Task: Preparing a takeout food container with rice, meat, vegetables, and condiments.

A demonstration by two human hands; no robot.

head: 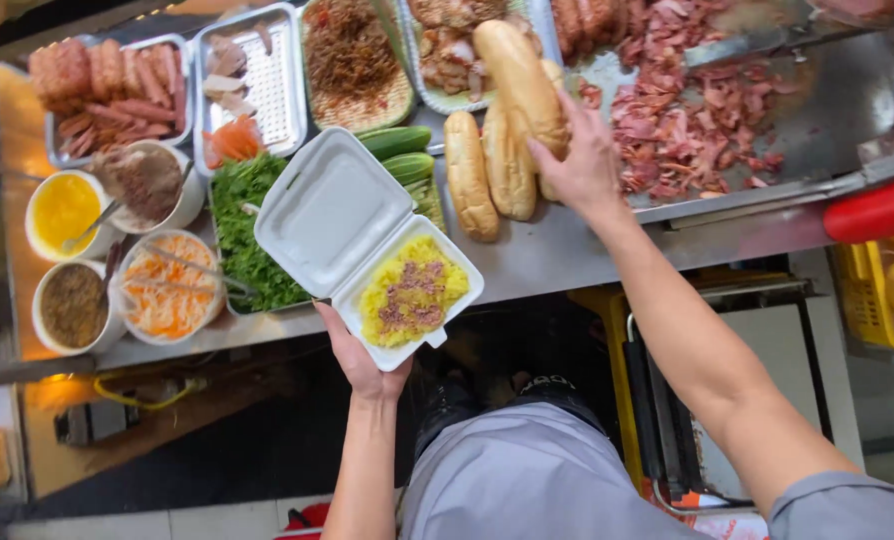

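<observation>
My left hand [359, 355] holds an open white foam box [332, 210] from below, at the counter's front edge. Its lower half contains yellow sticky rice topped with brownish-pink minced meat [412, 293]. My right hand [579, 165] reaches forward and grips a long golden baguette [519, 80], lifted at a slant above the others. Two more baguettes [469, 175] lie on the steel counter just left of that hand.
A griddle of chopped red meat [682, 120] lies right of my right hand. Trays of sausages [117, 95], fried shreds, cucumbers [399, 145] and green herbs [242, 225] fill the back and left. Bowls of yellow sauce [64, 212], pickled carrot [167, 295] and brown paste stand left. Yellow crate [882, 300] at right.
</observation>
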